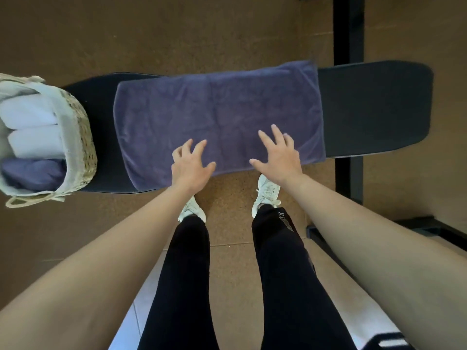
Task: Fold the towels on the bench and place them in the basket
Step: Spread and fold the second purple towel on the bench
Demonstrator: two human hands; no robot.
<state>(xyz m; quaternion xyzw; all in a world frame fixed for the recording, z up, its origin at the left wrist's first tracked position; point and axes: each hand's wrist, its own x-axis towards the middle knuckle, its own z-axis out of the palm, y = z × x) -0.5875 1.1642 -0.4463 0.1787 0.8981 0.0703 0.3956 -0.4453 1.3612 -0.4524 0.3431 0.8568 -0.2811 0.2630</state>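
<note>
A purple towel (217,114) lies spread flat along the black bench (376,107). My left hand (190,164) sits at the towel's near edge, left of centre, fingers spread and slightly bent on the cloth. A little to the right, my right hand (279,155) lies with fingers spread on the towel near the same edge. Neither hand grips anything. The woven basket (84,137) with a pale liner stands on the bench's left end. Inside it are two folded white towels (32,127) and a folded purple towel (32,173).
The bench stands on a brown floor (177,34). My legs in black trousers and white shoes (266,193) are just in front of it. A black metal frame post (350,29) runs behind and beside the bench's right end.
</note>
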